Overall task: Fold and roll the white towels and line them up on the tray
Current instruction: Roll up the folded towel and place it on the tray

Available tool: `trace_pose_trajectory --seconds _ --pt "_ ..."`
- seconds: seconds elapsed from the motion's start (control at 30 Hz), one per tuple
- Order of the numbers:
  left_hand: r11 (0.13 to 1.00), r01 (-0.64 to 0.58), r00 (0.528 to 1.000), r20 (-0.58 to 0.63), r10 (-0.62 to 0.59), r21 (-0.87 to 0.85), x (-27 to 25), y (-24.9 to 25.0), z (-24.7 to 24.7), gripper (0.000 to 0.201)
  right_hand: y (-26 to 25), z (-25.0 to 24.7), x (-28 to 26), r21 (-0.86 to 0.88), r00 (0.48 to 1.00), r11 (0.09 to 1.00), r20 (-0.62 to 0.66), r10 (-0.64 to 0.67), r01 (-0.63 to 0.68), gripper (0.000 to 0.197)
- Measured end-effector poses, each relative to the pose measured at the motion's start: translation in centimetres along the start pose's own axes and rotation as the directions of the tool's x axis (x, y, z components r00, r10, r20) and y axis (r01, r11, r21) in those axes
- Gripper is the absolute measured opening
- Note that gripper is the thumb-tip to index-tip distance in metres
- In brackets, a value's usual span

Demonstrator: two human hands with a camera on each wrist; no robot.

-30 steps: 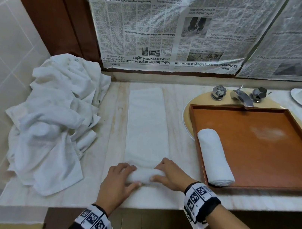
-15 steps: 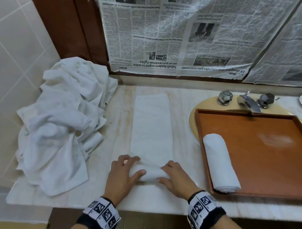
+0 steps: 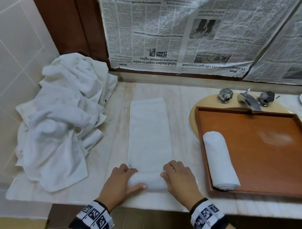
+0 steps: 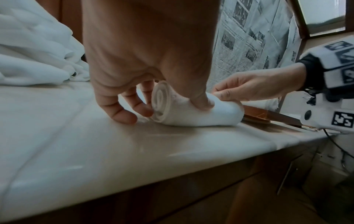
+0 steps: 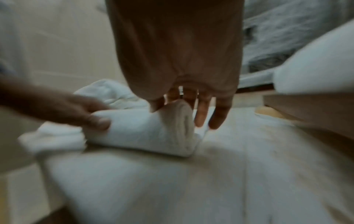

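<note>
Two hands on one folded towel (image 3: 150,134), lying flat on the marble counter (image 3: 184,119); long axis runs from the counter's front edge toward the back wall. Near end rolled up, roll axis left-right, parallel to the front edge. Left hand (image 3: 121,183) grips the roll's left end, thumb on top, fingers curled round the end. Right hand (image 3: 180,179) curls over the right end. Rolled towel (image 3: 220,161) lies along the left side of the tray (image 3: 269,157), axis front-to-back. Towel pile (image 3: 61,118) at left.
</note>
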State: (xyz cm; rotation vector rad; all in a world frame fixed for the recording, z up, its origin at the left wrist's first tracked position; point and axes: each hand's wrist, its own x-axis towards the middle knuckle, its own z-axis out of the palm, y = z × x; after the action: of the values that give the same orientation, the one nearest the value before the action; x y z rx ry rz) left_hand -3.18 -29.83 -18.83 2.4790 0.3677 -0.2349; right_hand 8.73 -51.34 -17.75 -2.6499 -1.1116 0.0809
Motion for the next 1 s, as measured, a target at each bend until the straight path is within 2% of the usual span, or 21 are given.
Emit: trace_pose_trajectory --seconds 0.03,0.1,0.2,0.27,0.33,0.37,0.43,0.47,0.53,0.6,0.63,0.67,0.73,0.77,0.83,0.93,1.0 --pt "1.000 0.022 1.000 -0.023 -0.022 -0.001 0.1 0.1 0.0 0.090 -0.8 0.4 -0.4 -0.084 0.997 0.996 -0.065 -0.041 0.035 0.018" --pt "0.996 0.084 0.995 -0.055 -0.084 -0.002 0.4 0.4 0.0 0.094 -2.0 1.4 -1.1 -0.126 0.986 0.986 -0.108 -0.124 0.111 0.022" --pt "0.981 0.192 0.979 -0.077 -0.191 0.006 0.4 0.9 -0.1 0.101 -1.7 2.0 -1.6 -0.104 0.994 0.989 0.001 -0.108 0.107 0.050" --pt "0.965 0.251 0.967 -0.070 -0.245 0.080 0.2 1.0 -0.1 0.102 -1.2 1.5 -1.1 -0.049 0.991 0.995 0.107 -0.081 0.087 0.054" --pt "0.974 0.169 0.978 -0.146 -0.147 0.153 0.1 0.8 0.0 0.098 -1.0 0.6 0.0 0.049 0.975 0.998 0.213 -0.057 0.048 0.056" --pt "0.987 0.080 0.983 -0.178 -0.054 0.142 0.1 0.7 0.1 0.091 -1.0 0.0 0.7 0.112 0.957 0.994 0.288 -0.030 -0.003 0.057" --pt "0.995 -0.081 0.983 -0.161 0.090 0.060 0.3 0.5 0.4 0.071 -0.9 -1.0 2.1 0.176 0.899 0.979 0.437 0.014 -0.101 0.057" --pt "0.994 -0.111 0.985 -0.128 0.112 0.018 0.4 0.5 0.4 0.065 -0.9 -1.4 2.7 0.182 0.863 0.974 0.504 0.025 -0.134 0.057" --pt "0.993 -0.095 0.994 -0.063 0.090 -0.076 0.8 0.2 0.3 0.063 -0.7 -1.9 3.3 0.182 0.800 0.967 0.599 0.036 -0.179 0.057" --pt "0.989 -0.075 0.997 -0.020 0.073 -0.126 1.2 -0.2 0.1 0.067 -0.7 -2.2 3.1 0.185 0.774 0.963 0.632 0.036 -0.196 0.058" --pt "0.990 -0.070 0.997 0.004 0.071 -0.124 1.5 -0.5 0.1 0.068 -0.9 -2.4 2.7 0.170 0.797 0.967 0.602 0.049 -0.188 0.058" --pt "0.991 -0.060 0.998 0.025 0.063 -0.116 1.9 -0.7 0.0 0.068 -1.2 -2.4 2.2 0.132 0.844 0.978 0.532 0.066 -0.160 0.058" --pt "0.992 -0.025 0.997 0.064 0.033 -0.121 2.6 -0.9 -0.2 0.065 -1.9 -2.1 1.1 0.015 0.942 0.999 0.332 0.043 -0.051 0.054" --pt "0.991 0.000 0.997 0.077 0.010 -0.132 2.9 -0.7 -0.4 0.062 -2.2 -1.8 0.7 -0.027 0.963 1.000 0.269 0.009 -0.002 0.054" --pt "0.985 0.040 0.996 0.083 -0.027 -0.169 3.2 -0.1 -0.9 0.053 -2.2 -1.1 0.4 -0.005 0.963 0.999 0.268 -0.036 0.039 0.059" --pt "0.978 0.096 0.995 0.023 -0.093 -0.184 3.1 0.4 -0.8 0.048 -1.4 -0.6 0.6 0.082 0.946 0.997 0.321 -0.039 0.013 0.061" --pt "0.987 0.051 0.998 -0.039 -0.058 -0.153 2.3 0.2 -0.3 0.052 -0.9 -0.8 1.3 0.199 0.936 0.978 0.352 -0.020 -0.054 0.055"
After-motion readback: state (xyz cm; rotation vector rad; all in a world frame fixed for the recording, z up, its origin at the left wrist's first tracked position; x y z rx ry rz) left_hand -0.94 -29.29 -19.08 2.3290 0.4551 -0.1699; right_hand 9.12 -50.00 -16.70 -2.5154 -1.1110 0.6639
